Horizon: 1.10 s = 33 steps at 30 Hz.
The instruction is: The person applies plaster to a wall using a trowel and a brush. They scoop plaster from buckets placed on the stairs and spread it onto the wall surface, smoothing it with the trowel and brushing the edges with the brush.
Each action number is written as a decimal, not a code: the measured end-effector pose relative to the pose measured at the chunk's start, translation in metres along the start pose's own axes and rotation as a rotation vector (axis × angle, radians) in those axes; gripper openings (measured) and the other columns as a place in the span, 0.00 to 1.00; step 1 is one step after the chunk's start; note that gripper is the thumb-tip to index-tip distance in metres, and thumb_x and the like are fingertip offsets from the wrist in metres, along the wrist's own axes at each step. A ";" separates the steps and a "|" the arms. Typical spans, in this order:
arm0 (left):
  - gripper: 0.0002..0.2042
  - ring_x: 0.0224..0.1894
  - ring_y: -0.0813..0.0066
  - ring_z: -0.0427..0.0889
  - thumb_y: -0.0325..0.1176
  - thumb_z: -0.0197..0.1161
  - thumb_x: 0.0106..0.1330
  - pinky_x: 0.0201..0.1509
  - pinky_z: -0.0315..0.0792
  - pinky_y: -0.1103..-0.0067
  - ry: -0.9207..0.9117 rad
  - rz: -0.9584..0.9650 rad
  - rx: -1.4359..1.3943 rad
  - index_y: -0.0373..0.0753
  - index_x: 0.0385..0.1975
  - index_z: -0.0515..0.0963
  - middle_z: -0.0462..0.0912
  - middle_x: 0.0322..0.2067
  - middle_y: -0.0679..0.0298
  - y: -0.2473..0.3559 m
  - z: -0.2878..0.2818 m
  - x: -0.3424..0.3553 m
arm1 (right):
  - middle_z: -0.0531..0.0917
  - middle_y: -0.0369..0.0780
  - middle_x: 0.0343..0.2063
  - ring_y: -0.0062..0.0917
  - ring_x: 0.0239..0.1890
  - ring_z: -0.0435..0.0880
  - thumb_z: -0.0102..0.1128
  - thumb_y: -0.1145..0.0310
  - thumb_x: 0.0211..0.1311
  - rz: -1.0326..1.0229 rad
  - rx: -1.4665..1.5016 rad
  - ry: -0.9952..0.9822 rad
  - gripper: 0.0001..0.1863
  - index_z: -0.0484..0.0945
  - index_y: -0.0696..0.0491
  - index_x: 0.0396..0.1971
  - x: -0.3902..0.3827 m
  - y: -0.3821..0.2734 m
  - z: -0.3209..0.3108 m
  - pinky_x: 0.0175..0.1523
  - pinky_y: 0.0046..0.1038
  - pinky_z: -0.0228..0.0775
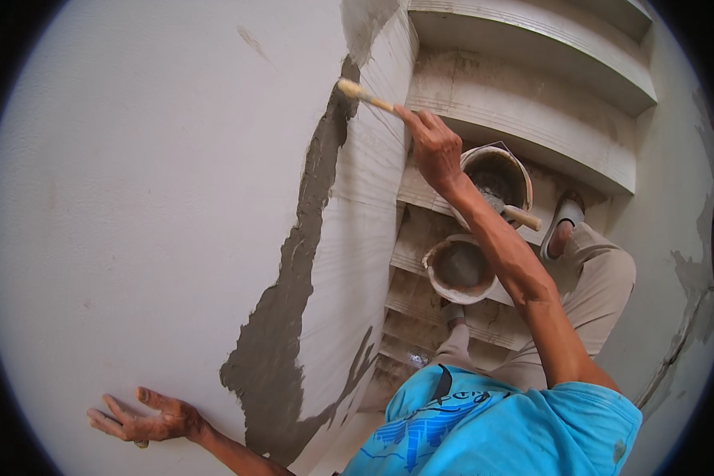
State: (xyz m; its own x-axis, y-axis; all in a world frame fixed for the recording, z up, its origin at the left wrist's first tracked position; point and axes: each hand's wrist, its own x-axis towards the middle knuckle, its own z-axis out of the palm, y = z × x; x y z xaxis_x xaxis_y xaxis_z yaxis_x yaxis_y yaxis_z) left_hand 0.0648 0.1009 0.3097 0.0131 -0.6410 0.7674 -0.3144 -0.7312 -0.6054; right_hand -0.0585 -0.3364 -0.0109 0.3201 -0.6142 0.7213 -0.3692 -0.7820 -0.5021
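Observation:
My right hand (436,147) is raised and grips a wooden-handled brush (362,95), whose head touches the wall's corner edge at the top of a strip of wet grey plaster (289,293). That strip runs down the corner and widens into a dark patch low on the white wall (135,198). My left hand (147,419) lies flat against the wall at the lower left, fingers spread and smeared with plaster, holding nothing.
Below me are grey concrete stairs (523,119). Two dirty buckets stand on the steps: the upper bucket (500,176) holds mortar and a wooden-handled tool, the lower bucket (458,270) holds grey mix. My legs in beige trousers and white sandals stand on the steps at right.

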 end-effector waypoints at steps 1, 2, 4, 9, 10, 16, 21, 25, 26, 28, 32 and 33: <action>0.24 0.75 0.50 0.52 0.48 0.51 0.76 0.76 0.59 0.53 0.007 -0.006 -0.019 0.35 0.60 0.70 0.60 0.68 0.48 0.001 0.000 0.001 | 0.72 0.38 0.25 0.29 0.29 0.79 0.57 0.81 0.55 0.000 -0.008 0.031 0.26 0.80 0.47 0.54 0.007 -0.003 0.005 0.30 0.31 0.74; 0.24 0.75 0.50 0.52 0.48 0.51 0.76 0.76 0.59 0.54 0.015 -0.011 -0.038 0.35 0.60 0.70 0.61 0.68 0.49 0.001 0.001 0.001 | 0.72 0.38 0.25 0.29 0.29 0.79 0.57 0.81 0.55 -0.004 -0.011 0.021 0.26 0.80 0.47 0.55 0.007 -0.010 0.008 0.30 0.31 0.74; 0.23 0.75 0.51 0.52 0.48 0.52 0.76 0.76 0.58 0.54 0.021 -0.009 -0.055 0.35 0.60 0.71 0.61 0.67 0.49 0.003 0.004 -0.001 | 0.72 0.38 0.24 0.29 0.29 0.79 0.57 0.81 0.55 -0.016 -0.025 -0.003 0.27 0.80 0.47 0.56 0.001 -0.022 0.010 0.30 0.31 0.74; 0.23 0.75 0.52 0.53 0.48 0.53 0.76 0.75 0.58 0.55 0.018 0.020 -0.027 0.37 0.60 0.71 0.62 0.68 0.50 -0.001 -0.001 0.001 | 0.71 0.38 0.25 0.30 0.28 0.78 0.56 0.82 0.54 -0.040 0.055 -0.128 0.27 0.80 0.46 0.56 -0.043 -0.032 -0.008 0.30 0.32 0.74; 0.23 0.75 0.52 0.53 0.48 0.53 0.75 0.75 0.58 0.55 0.019 0.014 -0.034 0.37 0.59 0.71 0.62 0.68 0.50 -0.001 -0.001 0.001 | 0.71 0.38 0.24 0.30 0.28 0.78 0.56 0.83 0.54 -0.021 0.065 -0.106 0.27 0.80 0.46 0.56 -0.040 -0.032 -0.011 0.30 0.32 0.74; 0.22 0.75 0.53 0.53 0.49 0.53 0.75 0.76 0.56 0.55 0.043 -0.008 -0.106 0.37 0.58 0.73 0.62 0.68 0.51 0.003 0.003 0.001 | 0.71 0.38 0.24 0.31 0.28 0.79 0.55 0.83 0.54 0.031 0.078 0.029 0.28 0.80 0.46 0.56 -0.007 -0.042 -0.003 0.30 0.33 0.74; 0.22 0.75 0.53 0.53 0.48 0.53 0.76 0.77 0.56 0.55 0.040 0.004 -0.102 0.38 0.58 0.73 0.63 0.67 0.51 0.003 -0.001 0.002 | 0.71 0.37 0.24 0.28 0.27 0.78 0.56 0.79 0.55 -0.048 0.062 -0.160 0.26 0.78 0.45 0.56 -0.061 -0.060 -0.017 0.28 0.31 0.74; 0.21 0.75 0.53 0.54 0.48 0.54 0.76 0.77 0.56 0.55 0.041 0.009 -0.093 0.38 0.58 0.74 0.63 0.67 0.51 -0.001 -0.004 0.001 | 0.70 0.39 0.24 0.32 0.27 0.78 0.54 0.83 0.56 0.019 0.106 -0.129 0.25 0.80 0.47 0.54 -0.051 -0.057 -0.032 0.30 0.34 0.73; 0.21 0.75 0.53 0.54 0.47 0.54 0.76 0.77 0.56 0.55 0.043 0.008 -0.093 0.38 0.58 0.74 0.63 0.67 0.51 -0.001 -0.005 0.001 | 0.70 0.40 0.24 0.33 0.27 0.78 0.54 0.83 0.57 0.023 0.112 -0.084 0.25 0.80 0.48 0.54 -0.042 -0.056 -0.032 0.30 0.34 0.73; 0.21 0.75 0.53 0.54 0.47 0.53 0.76 0.77 0.56 0.55 0.057 0.010 -0.120 0.38 0.58 0.74 0.64 0.67 0.51 0.001 0.000 0.001 | 0.71 0.40 0.24 0.33 0.27 0.78 0.53 0.82 0.57 0.037 0.111 0.011 0.24 0.80 0.48 0.54 -0.023 -0.058 -0.024 0.30 0.34 0.73; 0.21 0.75 0.53 0.54 0.47 0.53 0.76 0.77 0.55 0.54 0.067 0.014 -0.145 0.38 0.57 0.74 0.64 0.66 0.52 0.003 0.003 0.000 | 0.70 0.39 0.24 0.31 0.26 0.78 0.54 0.81 0.56 -0.001 0.111 -0.072 0.26 0.79 0.48 0.56 -0.047 -0.083 -0.011 0.29 0.32 0.73; 0.21 0.75 0.53 0.54 0.47 0.53 0.76 0.77 0.55 0.54 0.065 0.012 -0.137 0.38 0.57 0.74 0.64 0.66 0.52 0.002 0.002 0.001 | 0.69 0.38 0.23 0.29 0.24 0.77 0.54 0.82 0.55 -0.031 0.093 -0.118 0.27 0.80 0.46 0.56 -0.060 -0.089 -0.014 0.27 0.32 0.72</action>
State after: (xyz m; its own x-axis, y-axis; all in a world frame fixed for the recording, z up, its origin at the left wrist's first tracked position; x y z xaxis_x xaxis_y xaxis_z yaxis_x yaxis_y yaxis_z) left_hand 0.0660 0.0987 0.3089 -0.0515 -0.6301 0.7748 -0.4412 -0.6816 -0.5837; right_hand -0.0574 -0.2289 -0.0028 0.4324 -0.5936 0.6788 -0.2772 -0.8038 -0.5263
